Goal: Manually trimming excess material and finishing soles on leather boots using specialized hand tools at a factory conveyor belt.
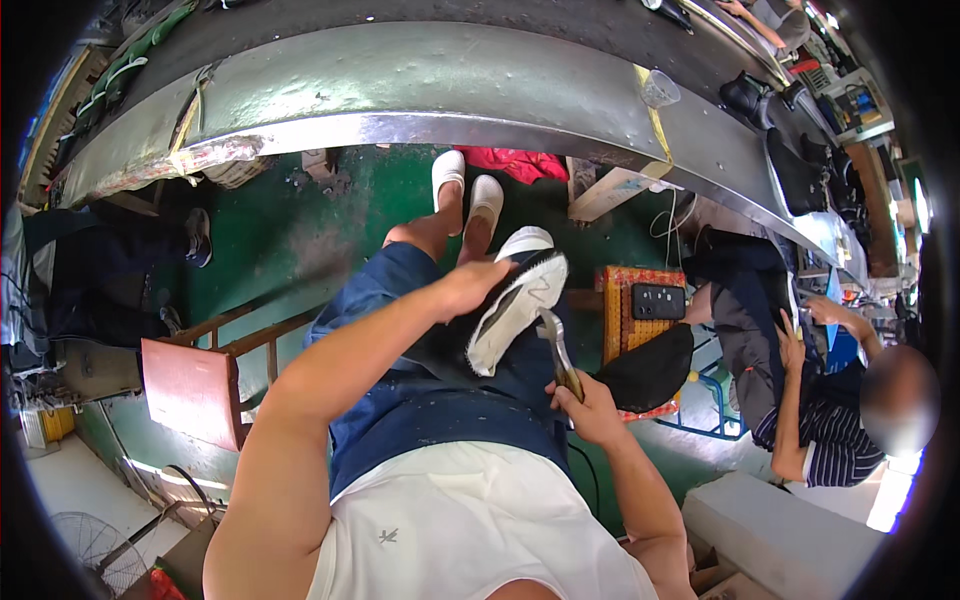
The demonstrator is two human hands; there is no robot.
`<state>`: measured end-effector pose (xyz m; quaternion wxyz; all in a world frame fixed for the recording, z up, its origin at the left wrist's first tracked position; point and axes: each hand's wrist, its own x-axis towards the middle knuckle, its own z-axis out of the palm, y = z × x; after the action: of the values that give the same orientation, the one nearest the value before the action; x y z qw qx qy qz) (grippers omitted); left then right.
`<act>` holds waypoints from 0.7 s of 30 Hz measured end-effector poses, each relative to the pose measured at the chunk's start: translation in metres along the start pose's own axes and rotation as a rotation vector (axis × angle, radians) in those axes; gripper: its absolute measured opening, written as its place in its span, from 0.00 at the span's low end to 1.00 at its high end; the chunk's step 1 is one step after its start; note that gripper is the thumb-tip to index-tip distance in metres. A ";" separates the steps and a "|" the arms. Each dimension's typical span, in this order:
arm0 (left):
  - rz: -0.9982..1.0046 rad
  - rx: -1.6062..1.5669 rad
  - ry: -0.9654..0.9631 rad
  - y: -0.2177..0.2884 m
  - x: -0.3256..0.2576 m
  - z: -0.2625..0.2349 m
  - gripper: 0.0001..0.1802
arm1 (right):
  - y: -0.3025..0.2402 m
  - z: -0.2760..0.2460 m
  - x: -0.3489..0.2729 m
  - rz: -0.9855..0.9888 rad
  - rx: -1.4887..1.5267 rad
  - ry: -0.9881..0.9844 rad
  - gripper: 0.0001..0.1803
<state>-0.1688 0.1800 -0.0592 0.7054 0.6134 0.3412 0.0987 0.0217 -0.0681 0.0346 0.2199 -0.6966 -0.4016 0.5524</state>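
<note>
My left hand (468, 290) is closed around a black shoe upper on a form (518, 310), held over my lap. Its pale underside, with a dark wavy line, faces up toward me. A white rounded piece (525, 241) shows just beyond it; I cannot tell whether it belongs to the same shoe. In my right hand (592, 408) is a pair of metal pincers (562, 355), gripped by the lower handle. Their curved head lies close to the shoe's right edge; whether it touches is unclear.
A metal-edged workbench (420, 80) crosses ahead. To my right, a patterned stool (622, 325) bears a dark phone (658, 301) and a black cloth piece (645, 375). A co-worker (820, 400) sits beyond it. A wooden seat (190, 390) stands at left.
</note>
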 end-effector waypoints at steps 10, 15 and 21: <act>0.027 -0.127 0.088 -0.047 -0.029 0.017 0.33 | -0.044 -0.020 0.014 -0.173 -0.382 -0.072 0.34; 0.031 0.089 0.236 -0.041 -0.028 0.034 0.31 | -0.055 -0.025 0.018 -0.036 -0.342 -0.124 0.36; 0.041 0.273 0.312 -0.032 -0.019 0.053 0.31 | -0.054 -0.033 0.024 0.067 -0.375 -0.148 0.36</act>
<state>-0.1604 0.1199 -0.0812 0.5520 0.6874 0.4442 0.1595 0.0377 -0.0134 0.0705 0.0377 -0.6957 -0.4890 0.5248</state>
